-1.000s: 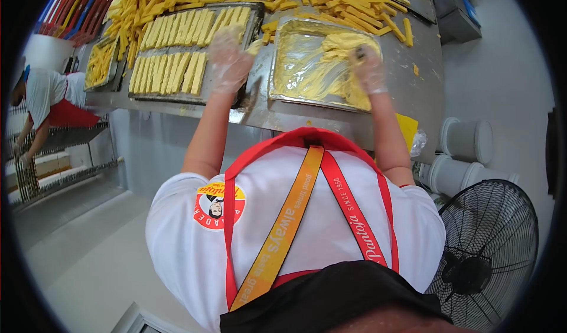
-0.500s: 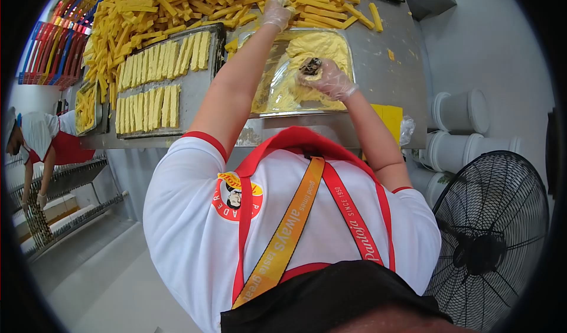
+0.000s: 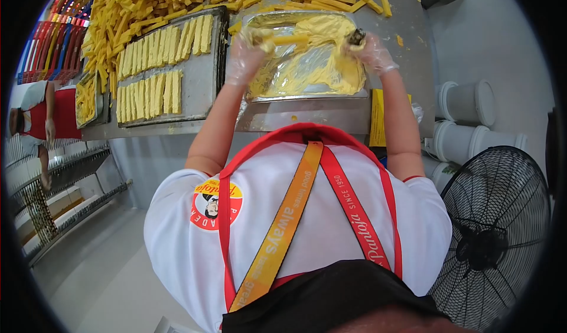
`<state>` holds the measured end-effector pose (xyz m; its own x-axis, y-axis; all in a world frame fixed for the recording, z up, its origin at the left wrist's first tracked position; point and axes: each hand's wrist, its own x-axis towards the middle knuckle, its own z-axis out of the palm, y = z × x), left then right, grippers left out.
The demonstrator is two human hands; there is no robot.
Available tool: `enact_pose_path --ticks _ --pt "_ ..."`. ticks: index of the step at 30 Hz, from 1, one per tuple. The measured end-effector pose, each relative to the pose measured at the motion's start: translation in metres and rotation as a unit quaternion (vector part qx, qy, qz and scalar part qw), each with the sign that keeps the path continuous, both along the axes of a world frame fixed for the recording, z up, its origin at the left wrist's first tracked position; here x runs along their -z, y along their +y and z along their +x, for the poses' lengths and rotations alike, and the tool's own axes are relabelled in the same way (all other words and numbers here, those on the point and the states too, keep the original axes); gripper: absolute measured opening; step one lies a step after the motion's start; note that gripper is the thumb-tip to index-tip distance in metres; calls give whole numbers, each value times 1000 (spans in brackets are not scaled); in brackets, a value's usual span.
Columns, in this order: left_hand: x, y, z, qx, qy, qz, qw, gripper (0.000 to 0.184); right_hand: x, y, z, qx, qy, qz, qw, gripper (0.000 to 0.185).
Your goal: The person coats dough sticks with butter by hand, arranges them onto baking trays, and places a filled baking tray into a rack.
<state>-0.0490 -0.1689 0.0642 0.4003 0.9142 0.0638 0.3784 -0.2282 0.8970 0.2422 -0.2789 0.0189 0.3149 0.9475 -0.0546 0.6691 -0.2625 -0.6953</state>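
My gloved left hand (image 3: 245, 58) is closed round one end of a yellow bread-like stick (image 3: 290, 39), which points right over the metal tray (image 3: 307, 99). Thick pale-yellow spread (image 3: 339, 67) is smeared across that tray. My gloved right hand (image 3: 373, 52) grips a small dark-ended tool (image 3: 356, 36) at the tray's right side; its working end is hidden, so its kind is unclear. To the left, a dark baking tray (image 3: 198, 88) carries two rows of coated sticks (image 3: 147, 97). A large pile of plain yellow sticks (image 3: 130, 14) lies behind.
A co-worker in a red apron (image 3: 38, 111) bends over a rack (image 3: 77, 173) at far left. Beside the table stand white buckets (image 3: 466, 103) and a black fan (image 3: 484, 244) on the right. A yellow box (image 3: 378, 120) sits at the table's front edge.
My left hand has drawn back from the pile to the tray, now with a yellow stick. My right hand has moved right and slightly up with the tool. The co-worker has shifted posture.
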Motion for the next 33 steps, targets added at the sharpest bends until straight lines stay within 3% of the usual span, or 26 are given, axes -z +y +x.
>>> enact_pose_path --ticks 1,4,5,8,9,12,15,18,21,24,25,28,31,33 --pt "14 -9 -3 -2 100 71 993 31 -17 2 -9 7 -17 50 999 31" --pt "35 -21 -8 46 116 60 990 33 2 5 -37 -5 -84 203 975 26" --pt "37 -24 -8 48 93 47 993 31 19 11 -46 40 224 177 957 28" --pt "48 -24 -11 41 142 108 983 31 -19 1 -93 71 468 182 862 25" --pt "56 -20 -13 49 136 111 983 32 -11 2 -95 59 462 202 862 24" --pt "81 -17 -19 63 120 129 982 36 19 15 -75 177 244 84 950 25" --pt "89 -16 -18 51 119 142 981 37 29 14 -69 127 135 161 969 28" --pt "90 -17 -18 47 123 130 983 36 -1 6 -102 94 374 203 900 30" --pt "82 -19 -20 45 120 137 982 34 8 6 -99 63 341 208 914 29" --pt "70 -21 -22 44 108 115 986 34 21 12 -72 157 133 102 973 26" --pt "66 -21 -23 39 110 109 987 34 23 10 -70 158 148 143 966 27" --pt "62 -23 -27 39 151 83 984 36 13 2 -90 144 373 176 899 29" --pt "74 -18 -26 43 165 40 985 36 20 -1 -115 106 392 265 874 32" --pt "82 -17 -31 57 166 42 984 34 45 1 -101 135 279 218 926 31"
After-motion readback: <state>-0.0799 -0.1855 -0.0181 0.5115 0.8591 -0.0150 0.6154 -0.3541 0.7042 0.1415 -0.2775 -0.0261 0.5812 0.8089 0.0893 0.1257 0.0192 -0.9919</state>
